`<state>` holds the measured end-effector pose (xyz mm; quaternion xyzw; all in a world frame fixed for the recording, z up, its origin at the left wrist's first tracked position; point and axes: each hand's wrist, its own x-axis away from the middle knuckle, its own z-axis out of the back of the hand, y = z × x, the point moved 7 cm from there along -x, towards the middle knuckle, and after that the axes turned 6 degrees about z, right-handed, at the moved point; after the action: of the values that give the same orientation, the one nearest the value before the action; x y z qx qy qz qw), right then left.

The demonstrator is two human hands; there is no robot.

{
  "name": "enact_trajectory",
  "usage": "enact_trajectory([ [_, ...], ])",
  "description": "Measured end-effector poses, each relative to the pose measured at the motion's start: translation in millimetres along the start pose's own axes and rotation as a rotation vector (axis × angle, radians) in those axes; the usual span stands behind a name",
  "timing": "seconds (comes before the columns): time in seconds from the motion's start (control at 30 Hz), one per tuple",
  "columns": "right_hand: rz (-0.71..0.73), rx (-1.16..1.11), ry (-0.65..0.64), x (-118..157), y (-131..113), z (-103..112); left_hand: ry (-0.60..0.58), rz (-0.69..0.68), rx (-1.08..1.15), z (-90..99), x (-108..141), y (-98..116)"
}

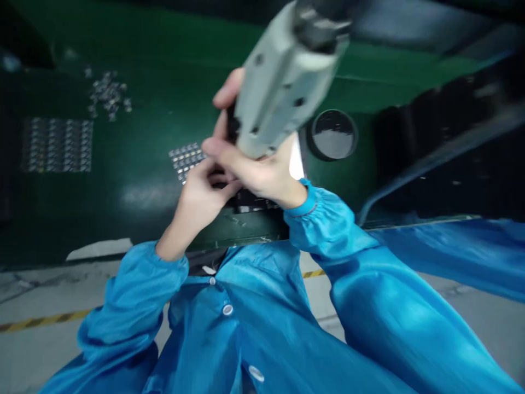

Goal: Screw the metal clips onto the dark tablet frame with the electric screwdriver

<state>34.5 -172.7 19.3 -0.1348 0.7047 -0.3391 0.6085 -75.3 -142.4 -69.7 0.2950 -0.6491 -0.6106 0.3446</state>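
My right hand (254, 169) grips a grey power screwdriver (283, 76) that hangs tilted above the green bench (143, 191); the fingers wrap its lower end. My left hand (200, 191) sits just under it, fingers curled on a small dark part (246, 201) lying at the bench's front edge. A small tray of shiny pieces (186, 158) lies just left of both hands. The picture is blurred, so the tool's tip is not clear. Both arms wear blue sleeves.
A large tray of small metal parts (57, 145) lies at the left, with a loose heap of screws (107, 96) behind it. A round dark dish (332, 134) sits right of the hands. Dark equipment (443, 148) fills the right. Grey floor with yellow tape (45, 320) is below.
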Motion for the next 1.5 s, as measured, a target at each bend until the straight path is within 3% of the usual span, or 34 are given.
enact_trajectory([
  [0.07, -0.099, -0.277, 0.006, -5, 0, 8, 0.026, 0.057, -0.07, 8.0, 2, 2],
  [0.13, -0.141, -0.369, -0.023, -13, -9, 37, 0.019, 0.122, -0.095, 13.5, 3, 0],
  [0.23, -0.078, -0.161, 0.131, -24, -18, 124, -0.003, 0.183, -0.11, 17.6, 4, -4],
  [0.3, 0.031, 0.032, 0.351, -24, -16, 189, -0.014, 0.218, -0.112, 19.0, 4, -4],
  [0.37, 0.105, 0.069, 0.478, -21, -4, 230, -0.039, 0.242, -0.114, 20.1, 3, 0],
  [0.43, 0.131, 0.078, 0.537, -15, 10, 248, -0.072, 0.246, -0.173, 22.2, -1, 9],
  [0.6, 0.116, 0.113, 0.505, -5, 25, 234, -0.243, 0.328, -0.494, 22.8, -23, 29],
  [0.7, 0.113, 0.121, 0.46, -3, 24, 227, -0.32, 0.426, -0.556, 19.2, -32, 33],
  [0.83, 0.125, 0.125, 0.414, -5, 23, 226, -0.31, 0.492, -0.563, 19.0, -31, 34],
  [1.27, 0.245, 0.117, 0.371, -5, 25, 228, -0.325, 0.498, -0.499, 18.0, -31, 29],
  [1.4, 0.263, 0.135, 0.302, -11, 0, 216, -0.353, 0.49, -0.452, 11.7, -36, 25],
  [1.5, 0.25, 0.161, 0.34, -18, -34, 174, -0.353, 0.446, -0.429, 5.9, -39, 24],
])
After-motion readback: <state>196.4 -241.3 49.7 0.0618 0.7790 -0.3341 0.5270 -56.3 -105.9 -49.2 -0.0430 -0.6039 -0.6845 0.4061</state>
